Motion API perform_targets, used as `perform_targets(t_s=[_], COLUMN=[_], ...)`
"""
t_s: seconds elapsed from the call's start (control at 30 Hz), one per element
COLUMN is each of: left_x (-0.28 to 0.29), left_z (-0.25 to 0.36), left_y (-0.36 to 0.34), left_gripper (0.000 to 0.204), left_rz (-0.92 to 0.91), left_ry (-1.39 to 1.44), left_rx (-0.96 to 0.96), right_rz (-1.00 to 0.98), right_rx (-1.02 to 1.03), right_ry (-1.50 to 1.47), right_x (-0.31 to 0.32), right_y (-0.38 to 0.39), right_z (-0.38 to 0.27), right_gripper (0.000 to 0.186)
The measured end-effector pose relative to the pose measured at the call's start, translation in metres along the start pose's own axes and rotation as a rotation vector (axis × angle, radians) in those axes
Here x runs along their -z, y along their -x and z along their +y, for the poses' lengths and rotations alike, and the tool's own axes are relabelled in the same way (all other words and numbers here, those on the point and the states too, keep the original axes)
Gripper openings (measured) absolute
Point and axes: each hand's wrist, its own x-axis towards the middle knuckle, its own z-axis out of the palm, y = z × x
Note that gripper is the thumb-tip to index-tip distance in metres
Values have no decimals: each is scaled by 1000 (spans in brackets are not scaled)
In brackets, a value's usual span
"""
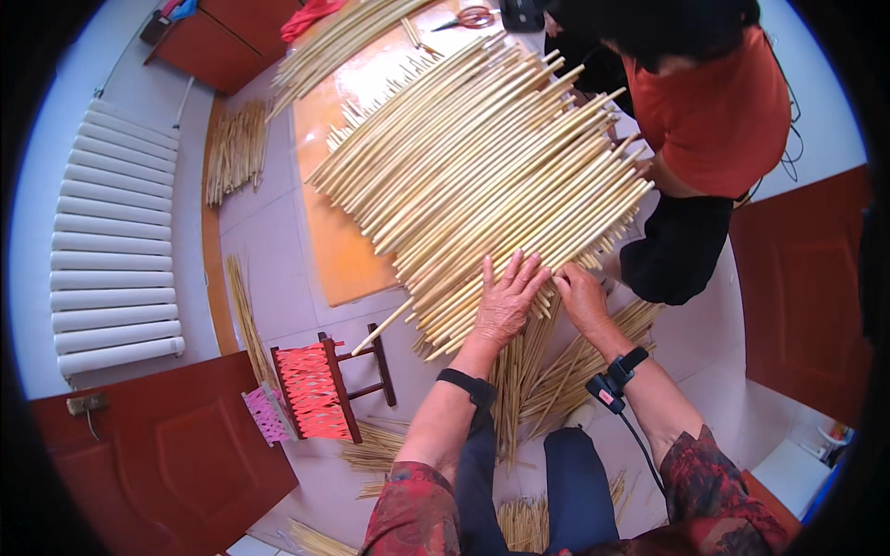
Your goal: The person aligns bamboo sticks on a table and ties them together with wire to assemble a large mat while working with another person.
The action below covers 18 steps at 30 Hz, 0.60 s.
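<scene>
A wide mat of pale yellow stalks (pixel 473 176), laid side by side with uneven ends, covers most of an orange-topped table (pixel 348 264). My left hand (pixel 505 301) rests on its near edge with the palm down and the fingers stretched out. Just to the right, my right hand (pixel 582 296) has its fingers curled and pressed together at the mat's near edge; whatever lies between them is hidden. At the left of the near edge, one stalk (pixel 382 326) sticks out past the others.
Across the table, at the right, a person in a red top (pixel 709 120) leans over the mat. Scissors (pixel 470 17) lie at the far side. Loose stalks (pixel 519 380) lie below my hands. A folding stool (pixel 315 394) stands left, near a white radiator (pixel 120 236).
</scene>
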Motion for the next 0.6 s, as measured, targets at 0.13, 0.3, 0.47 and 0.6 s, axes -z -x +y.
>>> perform_targets(t_s=[0.13, 0.3, 0.47, 0.6], left_x=[-2, 4, 22, 31], left_z=[2, -3, 3, 25], left_y=[-1, -2, 19, 51], left_gripper=[54, 42, 41, 37], left_rz=[-15, 45, -38, 52], left_ry=[33, 104, 46, 104], left_rx=[0, 54, 74, 85], right_rz=[-54, -18, -17, -33], right_rx=[-59, -116, -166, -214], right_ry=[30, -124, -155, -182], right_x=[0, -5, -8, -4], right_y=[0, -7, -3, 1], right_z=[4, 10, 11, 21], right_gripper=[15, 15, 14, 15])
